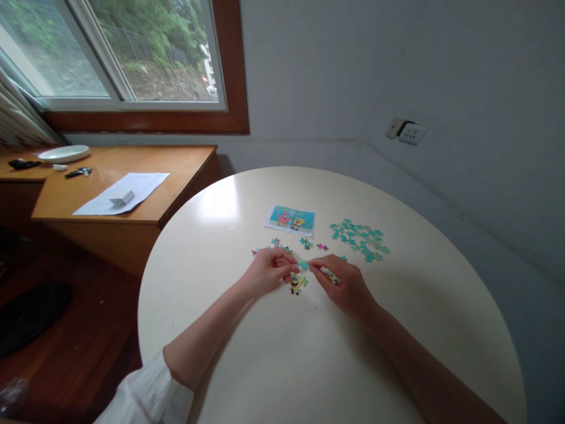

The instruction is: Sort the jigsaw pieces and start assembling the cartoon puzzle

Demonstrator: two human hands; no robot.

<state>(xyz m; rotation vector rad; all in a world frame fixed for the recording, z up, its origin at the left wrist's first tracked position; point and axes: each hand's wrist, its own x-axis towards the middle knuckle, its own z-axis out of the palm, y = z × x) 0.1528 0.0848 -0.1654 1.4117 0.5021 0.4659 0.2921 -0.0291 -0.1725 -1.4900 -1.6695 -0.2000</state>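
Observation:
Between my two hands is a small teal jigsaw puzzle piece. My left hand pinches it from the left, and my right hand grips its right side with thumb and forefinger. Just below lies a joined yellow cartoon-figure section of the puzzle, close to my left fingertips. Several pink and teal pieces rest beyond my left hand, partly hidden by it. A few other pieces lie past my fingertips, and one patterned piece shows partly under my right hand.
A reference picture card lies farther back on the round white table. Many loose teal pieces are spread at the right. On the left, a wooden desk holds a paper sheet and a white plate.

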